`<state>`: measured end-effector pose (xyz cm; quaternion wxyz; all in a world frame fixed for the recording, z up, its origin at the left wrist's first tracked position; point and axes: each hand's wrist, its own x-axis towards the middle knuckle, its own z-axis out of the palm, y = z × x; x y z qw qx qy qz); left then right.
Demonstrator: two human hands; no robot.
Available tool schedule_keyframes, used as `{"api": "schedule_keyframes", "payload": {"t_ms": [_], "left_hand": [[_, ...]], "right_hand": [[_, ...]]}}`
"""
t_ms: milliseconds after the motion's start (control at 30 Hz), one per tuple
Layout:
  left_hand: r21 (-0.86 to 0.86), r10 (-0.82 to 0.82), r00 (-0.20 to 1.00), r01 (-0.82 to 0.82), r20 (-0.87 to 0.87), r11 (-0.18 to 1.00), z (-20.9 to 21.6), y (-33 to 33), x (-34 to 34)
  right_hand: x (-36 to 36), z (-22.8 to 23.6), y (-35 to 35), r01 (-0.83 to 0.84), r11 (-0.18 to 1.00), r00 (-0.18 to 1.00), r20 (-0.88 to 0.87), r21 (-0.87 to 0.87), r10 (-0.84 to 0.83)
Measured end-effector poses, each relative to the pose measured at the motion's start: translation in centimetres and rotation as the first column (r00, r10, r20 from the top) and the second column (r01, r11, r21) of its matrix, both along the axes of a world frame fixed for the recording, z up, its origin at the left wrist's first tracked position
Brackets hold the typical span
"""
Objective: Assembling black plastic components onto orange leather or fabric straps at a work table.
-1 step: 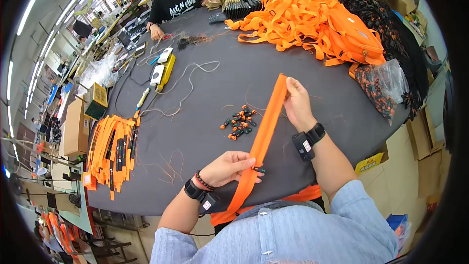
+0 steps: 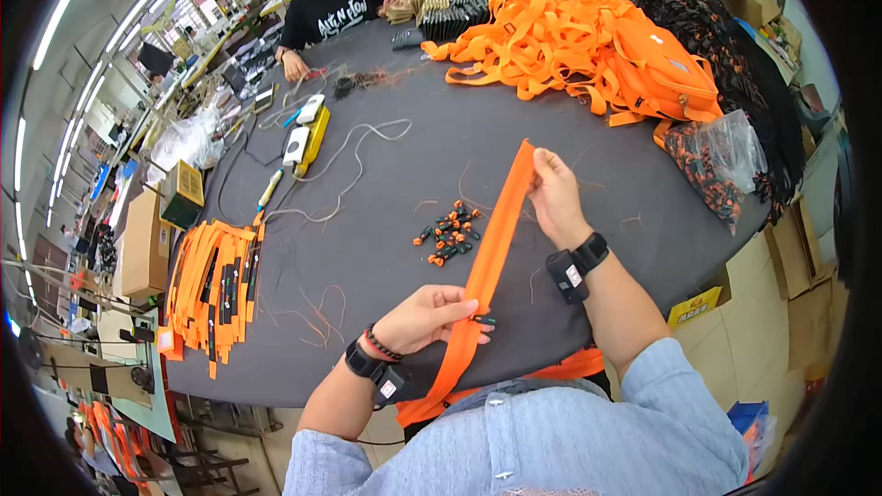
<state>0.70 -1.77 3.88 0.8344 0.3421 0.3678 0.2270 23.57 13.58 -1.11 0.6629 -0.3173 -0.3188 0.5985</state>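
A long orange zipper tape (image 2: 497,245) slants across the near part of the dark table, its lower end running down over the table edge by my lap. At its far end my right hand (image 2: 555,188) pinches the tape's edge between thumb and fingers. Lower down, my left hand (image 2: 432,314) grips the same tape, its thumb resting by a small dark zipper pull (image 2: 482,320) that sticks out to the right. Some of my left fingers are hidden behind the tape. Just left of the tape lies a small heap of black-and-orange zipper pulls (image 2: 449,233).
Orange strips with black bands (image 2: 213,285) lie at the left edge. Beyond them are a yellow-and-white power strip (image 2: 306,140) and grey cable. Piled orange webbing (image 2: 551,32), an orange bag (image 2: 663,69) and a clear plastic bag (image 2: 726,161) stand far right. Two people are across the table.
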Motion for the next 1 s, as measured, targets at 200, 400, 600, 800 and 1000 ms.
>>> {"api": "schedule_keyframes", "payload": {"t_ms": [200,400,600,800,1000], "left_hand": [[0.412,0.572,0.814,-0.558,0.101,0.721,7.8,-4.3,-1.5],[0.57,0.773,0.513,-0.785,0.375,0.244,5.9,-8.0,-3.0],[0.545,0.866,-0.014,-0.772,0.5,-0.328,3.6,-13.6,-11.7],[0.838,0.94,-0.286,-0.454,0.184,-0.302,0.4,-23.0,-14.1],[0.313,0.847,-0.512,-0.835,-0.142,-0.453,-9.2,-31.2,-18.3]], "right_hand": [[-3.2,2.7,-4.5,-0.15,0.941,0.978,0.183,0.303,0.097],[-6.2,4.7,-14.8,-0.979,-0.03,0.004,0.169,0.203,0.986],[-3.7,4.9,-10.3,-0.998,0.006,-0.02,0.407,-0.063,0.913],[-2.2,4.9,-6.7,-0.946,0.26,0.065,0.673,-0.193,0.737],[-3.0,3.9,-6.4,-0.812,0.576,0.43,0.572,-0.094,0.699]]}}
